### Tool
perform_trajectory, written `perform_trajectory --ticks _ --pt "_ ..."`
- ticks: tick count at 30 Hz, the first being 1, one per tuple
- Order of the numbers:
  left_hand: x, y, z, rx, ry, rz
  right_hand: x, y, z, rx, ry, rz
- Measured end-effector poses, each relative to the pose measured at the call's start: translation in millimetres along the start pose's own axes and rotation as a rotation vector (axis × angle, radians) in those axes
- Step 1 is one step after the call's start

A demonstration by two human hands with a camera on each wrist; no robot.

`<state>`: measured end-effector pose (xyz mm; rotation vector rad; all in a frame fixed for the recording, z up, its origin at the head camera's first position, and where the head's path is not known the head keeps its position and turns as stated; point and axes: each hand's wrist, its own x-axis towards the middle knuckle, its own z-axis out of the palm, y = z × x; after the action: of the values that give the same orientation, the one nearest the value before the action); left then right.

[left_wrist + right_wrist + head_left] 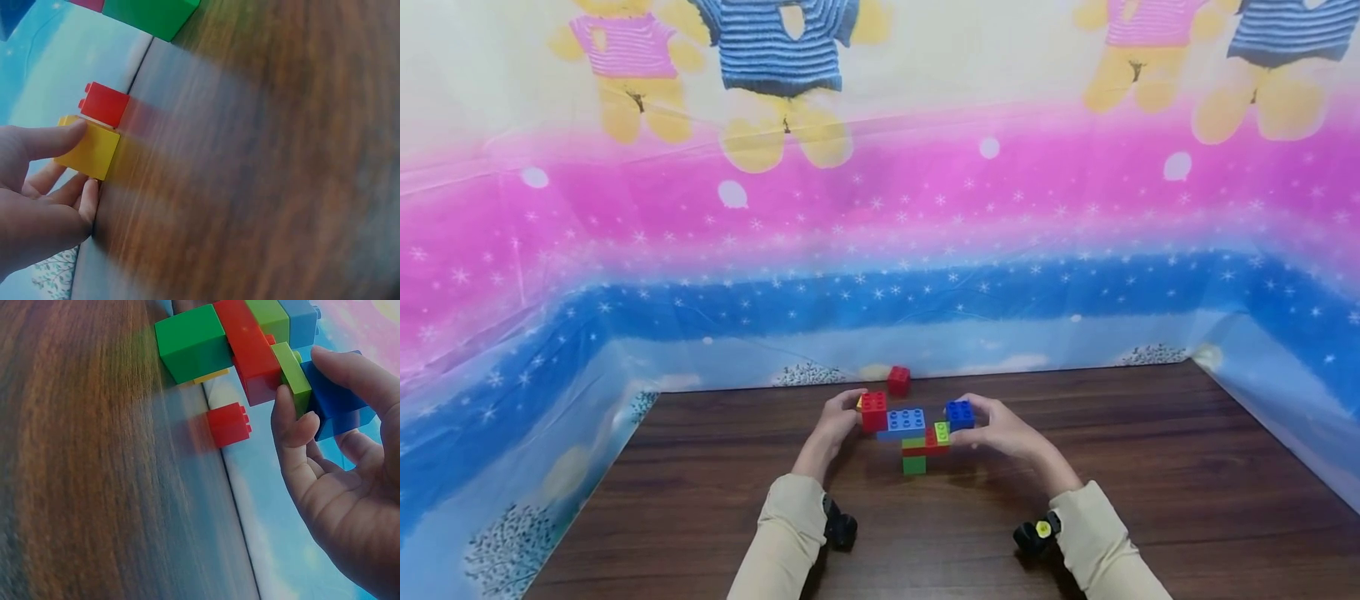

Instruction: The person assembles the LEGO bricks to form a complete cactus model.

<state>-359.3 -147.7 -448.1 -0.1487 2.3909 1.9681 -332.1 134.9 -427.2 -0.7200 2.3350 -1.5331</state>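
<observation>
Green block [914, 465] forms the base; above and right of it, the right hand [1000, 428] pinches a blue block [960, 414] at the lime block [942, 431]. Left of it, the left hand [835, 422] pinches a yellow block [90, 151]. Best press squarely, supporting the lime block beneath.
</observation>
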Motion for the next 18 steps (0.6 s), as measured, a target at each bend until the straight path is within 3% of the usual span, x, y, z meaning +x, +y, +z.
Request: perform_trajectory --ticks 6,18 --pt "-0.8 -2.1 1.4 -0.017 0.024 -0.002 -0.6 1.3 -2.0 -0.006 -0.01 -0.014" --pt "-8.0 -5.3 -6.8 -0.083 0.013 -0.007 -1.1 1.1 -2.2 -0.003 -0.014 -0.017"
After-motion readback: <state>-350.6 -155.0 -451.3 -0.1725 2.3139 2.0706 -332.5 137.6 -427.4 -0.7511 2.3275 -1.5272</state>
